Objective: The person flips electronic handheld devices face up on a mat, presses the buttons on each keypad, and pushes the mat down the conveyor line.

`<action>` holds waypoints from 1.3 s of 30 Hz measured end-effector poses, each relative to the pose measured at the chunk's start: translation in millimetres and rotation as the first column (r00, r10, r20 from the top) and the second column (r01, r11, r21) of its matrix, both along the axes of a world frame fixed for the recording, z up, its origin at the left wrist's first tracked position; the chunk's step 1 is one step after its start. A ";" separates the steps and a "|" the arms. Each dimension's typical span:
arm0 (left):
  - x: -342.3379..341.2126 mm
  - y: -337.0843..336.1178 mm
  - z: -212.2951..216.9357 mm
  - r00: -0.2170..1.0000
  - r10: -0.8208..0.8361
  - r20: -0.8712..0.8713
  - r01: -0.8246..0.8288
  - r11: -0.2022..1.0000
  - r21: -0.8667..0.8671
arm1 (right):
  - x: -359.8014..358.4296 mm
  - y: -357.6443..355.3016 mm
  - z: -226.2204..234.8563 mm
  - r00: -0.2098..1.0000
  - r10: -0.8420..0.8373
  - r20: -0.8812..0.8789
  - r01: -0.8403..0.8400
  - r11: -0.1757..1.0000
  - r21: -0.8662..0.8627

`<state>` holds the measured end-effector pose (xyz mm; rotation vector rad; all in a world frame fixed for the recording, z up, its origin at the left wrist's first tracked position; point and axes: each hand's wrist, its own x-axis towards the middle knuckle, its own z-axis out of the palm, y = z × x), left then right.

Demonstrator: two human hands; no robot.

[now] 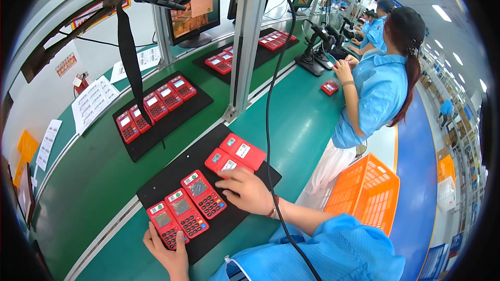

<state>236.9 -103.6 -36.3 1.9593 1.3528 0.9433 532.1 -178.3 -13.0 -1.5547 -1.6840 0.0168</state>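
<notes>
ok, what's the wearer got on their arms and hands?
Both hands bare, no gloves. The right hand has a dark reddish bead bracelet at the wrist and a light blue smock sleeve pushed up the forearm. The left hand shows no sleeve.

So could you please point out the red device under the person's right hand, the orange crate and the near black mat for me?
red device (225,164), head view, on its back face beside the label.
orange crate (364,190), head view, on its mesh side wall.
black mat (166,179), head view, on a bare patch of its upper left part.
</notes>
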 end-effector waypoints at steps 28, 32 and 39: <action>13.3 -5.3 6.1 0.989 -0.089 -0.121 0.114 0.970 0.216 | 56.0 -13.6 15.8 0.723 -0.443 -0.531 0.327 0.896 -0.301; 15.5 -7.1 6.3 0.988 -0.060 -0.141 0.086 0.978 0.188 | 69.6 -14.9 -21.2 0.711 -0.301 -0.635 0.238 0.953 -0.186; 12.0 -7.3 10.6 0.991 -0.040 -0.130 0.068 0.975 0.214 | 68.6 -18.7 -14.9 0.951 -0.219 -0.217 0.189 0.970 -0.150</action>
